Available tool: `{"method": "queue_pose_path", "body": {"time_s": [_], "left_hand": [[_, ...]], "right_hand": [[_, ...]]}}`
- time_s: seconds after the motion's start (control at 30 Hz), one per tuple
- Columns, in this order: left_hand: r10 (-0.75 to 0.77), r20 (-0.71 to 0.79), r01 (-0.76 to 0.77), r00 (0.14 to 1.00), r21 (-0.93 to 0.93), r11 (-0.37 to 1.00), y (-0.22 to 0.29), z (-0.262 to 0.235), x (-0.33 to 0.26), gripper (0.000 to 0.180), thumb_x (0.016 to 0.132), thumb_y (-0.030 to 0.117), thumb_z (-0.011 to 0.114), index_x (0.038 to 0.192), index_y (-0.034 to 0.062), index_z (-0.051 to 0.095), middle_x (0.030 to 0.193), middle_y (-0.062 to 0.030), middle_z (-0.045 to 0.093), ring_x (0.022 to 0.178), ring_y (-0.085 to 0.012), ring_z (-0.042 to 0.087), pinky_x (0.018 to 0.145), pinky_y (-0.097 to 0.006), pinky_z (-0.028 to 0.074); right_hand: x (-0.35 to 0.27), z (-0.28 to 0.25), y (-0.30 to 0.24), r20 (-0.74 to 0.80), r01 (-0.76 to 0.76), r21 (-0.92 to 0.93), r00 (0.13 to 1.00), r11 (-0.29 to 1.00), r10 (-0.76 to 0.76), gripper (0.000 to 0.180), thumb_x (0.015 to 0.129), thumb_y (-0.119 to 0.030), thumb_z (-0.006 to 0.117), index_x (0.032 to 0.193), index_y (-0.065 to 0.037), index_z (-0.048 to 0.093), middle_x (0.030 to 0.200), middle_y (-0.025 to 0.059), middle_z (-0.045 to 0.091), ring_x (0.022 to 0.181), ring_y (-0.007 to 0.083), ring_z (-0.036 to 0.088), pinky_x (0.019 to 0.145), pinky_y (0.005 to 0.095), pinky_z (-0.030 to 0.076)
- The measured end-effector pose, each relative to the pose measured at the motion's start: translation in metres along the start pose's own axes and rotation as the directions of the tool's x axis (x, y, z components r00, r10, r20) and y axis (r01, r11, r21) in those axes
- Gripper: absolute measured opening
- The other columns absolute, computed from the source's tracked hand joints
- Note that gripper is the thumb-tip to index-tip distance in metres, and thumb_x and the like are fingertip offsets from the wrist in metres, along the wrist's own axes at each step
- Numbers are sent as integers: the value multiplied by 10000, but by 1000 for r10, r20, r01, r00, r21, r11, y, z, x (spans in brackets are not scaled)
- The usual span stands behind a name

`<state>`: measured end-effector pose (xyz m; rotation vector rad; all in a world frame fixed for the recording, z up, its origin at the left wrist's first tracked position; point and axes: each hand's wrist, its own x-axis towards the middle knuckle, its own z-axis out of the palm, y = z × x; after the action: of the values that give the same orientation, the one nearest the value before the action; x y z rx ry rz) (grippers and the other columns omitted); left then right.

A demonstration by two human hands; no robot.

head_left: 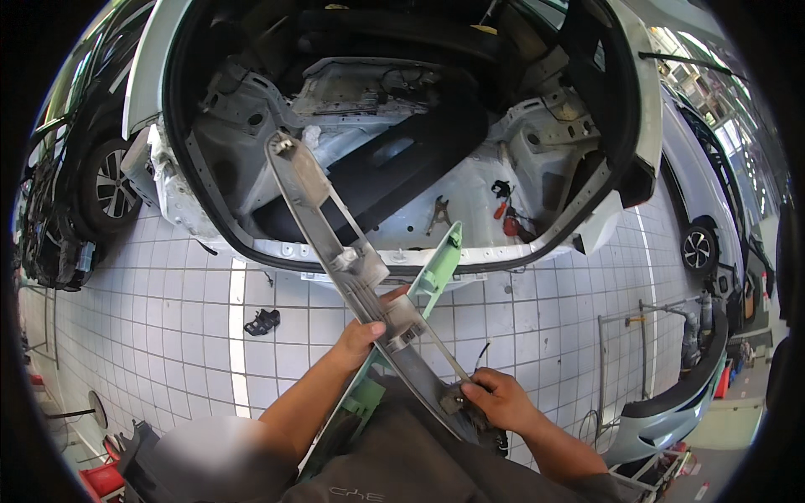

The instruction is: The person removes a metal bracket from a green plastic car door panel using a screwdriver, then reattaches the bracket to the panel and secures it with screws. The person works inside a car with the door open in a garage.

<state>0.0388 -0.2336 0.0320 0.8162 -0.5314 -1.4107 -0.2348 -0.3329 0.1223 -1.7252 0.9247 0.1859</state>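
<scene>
A long grey plastic trim panel point(314, 222) runs slantwise in front of me, its back with ribs and clips showing and its far end over the car's cargo opening. My left hand point(360, 342) is closed around its middle, thumb on top. Near the lower end, my right hand point(501, 401) pinches its edge beside a small dark fitting. Crossing beneath the grey panel is a light green strip point(439, 270), which also shows at its lower end by my left forearm. Whether my left fingers grip the green strip too is hidden.
The stripped white car's rear sill point(537, 254) lies ahead. Inside are a large black panel point(386, 163), locking pliers point(438, 215) and a red-handled tool point(511, 225). A black part point(262, 322) sits on the tiled floor. At right, a bumper point(671, 427) rests near a metal stand. Cars flank both sides.
</scene>
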Motion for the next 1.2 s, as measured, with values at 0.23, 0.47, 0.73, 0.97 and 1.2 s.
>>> {"method": "queue_pose_path", "body": {"time_s": [0.23,0.47,0.73,0.97,1.2], "left_hand": [[5,86,1,996,-69,998,-9,-58,-3,1110,788,700,646,1529,-29,258,1454,-148,438,1327,-249,444,1138,-389,291],[-164,-93,159,982,-58,986,-10,-67,13,1009,895,532,633,1547,-30,105,1485,-221,356,1301,-297,489,1084,-398,387],[-770,-113,722,628,-282,631,12,-52,17,566,979,429,502,1354,8,455,1102,-224,665,961,-346,696,773,-448,586],[-704,-248,711,665,-76,699,68,-62,85,604,931,314,645,1435,113,381,966,-101,571,932,-370,702,793,-435,596],[-118,-358,340,926,929,-148,110,-193,283,953,777,413,733,1524,40,273,1395,-338,449,1211,-474,539,1031,-449,452]], "right_hand": [[24,39,-28,-60,-149,169,985,974,161,280,984,-246,621,918,22,663,790,66,594,739,147,549,691,300,455],[28,-6,-5,-301,16,307,950,951,81,228,963,-137,625,809,30,612,761,45,515,711,139,478,668,290,398],[44,-79,65,-664,219,156,745,963,-61,352,979,-204,613,742,31,500,723,28,428,702,137,406,642,292,344],[70,-103,87,-738,226,229,674,947,18,325,991,-177,585,754,17,477,706,13,391,684,121,365,619,296,331],[94,-110,86,-713,69,407,648,911,270,352,968,-168,596,691,-15,440,652,11,361,656,113,341,579,305,292]]}}
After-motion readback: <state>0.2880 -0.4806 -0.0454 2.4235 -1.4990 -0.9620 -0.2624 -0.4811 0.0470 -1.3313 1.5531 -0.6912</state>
